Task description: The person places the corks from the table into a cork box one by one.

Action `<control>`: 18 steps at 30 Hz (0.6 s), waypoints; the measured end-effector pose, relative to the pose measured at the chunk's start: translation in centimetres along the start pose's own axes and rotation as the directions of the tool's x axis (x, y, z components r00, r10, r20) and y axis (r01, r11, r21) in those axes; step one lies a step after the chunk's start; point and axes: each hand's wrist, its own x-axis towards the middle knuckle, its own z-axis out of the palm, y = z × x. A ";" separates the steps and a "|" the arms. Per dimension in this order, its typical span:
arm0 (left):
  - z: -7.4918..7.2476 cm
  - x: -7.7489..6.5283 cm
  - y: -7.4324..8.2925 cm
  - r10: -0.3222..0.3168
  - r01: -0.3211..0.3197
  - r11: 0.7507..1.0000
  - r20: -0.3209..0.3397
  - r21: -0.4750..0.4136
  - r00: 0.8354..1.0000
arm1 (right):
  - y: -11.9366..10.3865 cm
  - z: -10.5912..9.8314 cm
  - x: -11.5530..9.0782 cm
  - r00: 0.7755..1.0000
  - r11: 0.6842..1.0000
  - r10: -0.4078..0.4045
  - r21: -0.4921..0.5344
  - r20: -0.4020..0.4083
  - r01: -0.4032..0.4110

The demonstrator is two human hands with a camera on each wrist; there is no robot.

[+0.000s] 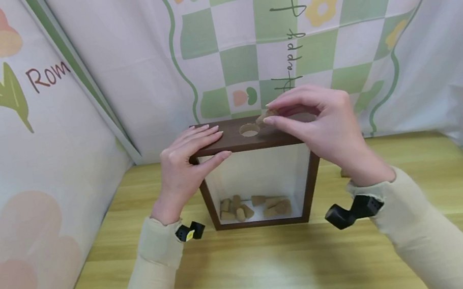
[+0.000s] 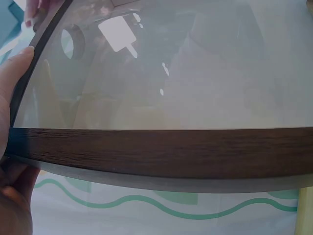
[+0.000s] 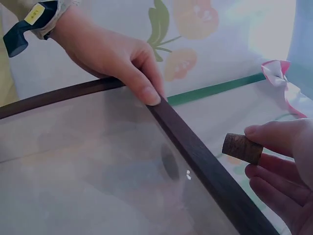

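Observation:
A dark wood shadow box with a clear front stands upright on the table, with a round hole in its top. My left hand rests on the top at the left corner, fingers laid straight across it and thumb along the front edge. Between thumb and fingertips my right hand pinches a cork, just right of the hole and above the top. Several corks lie inside on the box's floor, in two loose groups.
A small brown piece lies on the wood-grain table, partly hidden behind the right wrist. Behind the box hangs a green and white checked curtain. A white flowered panel borders the left side.

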 end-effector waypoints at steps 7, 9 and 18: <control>-0.1 0.1 0.1 -0.008 0.008 1.000 0.003 0.002 1.000 | 1.2 1.0 0.7 0.997 0.998 -0.036 -0.057 0.073 0.040; -0.1 0.1 0.1 -0.012 0.012 1.000 0.003 -0.001 1.000 | 1.3 1.2 0.9 0.996 0.996 -0.032 -0.078 0.087 0.039; -0.1 0.1 0.1 -0.007 0.007 1.000 0.003 -0.002 1.000 | 1.3 1.5 1.1 0.988 0.992 0.040 -0.124 0.147 -0.022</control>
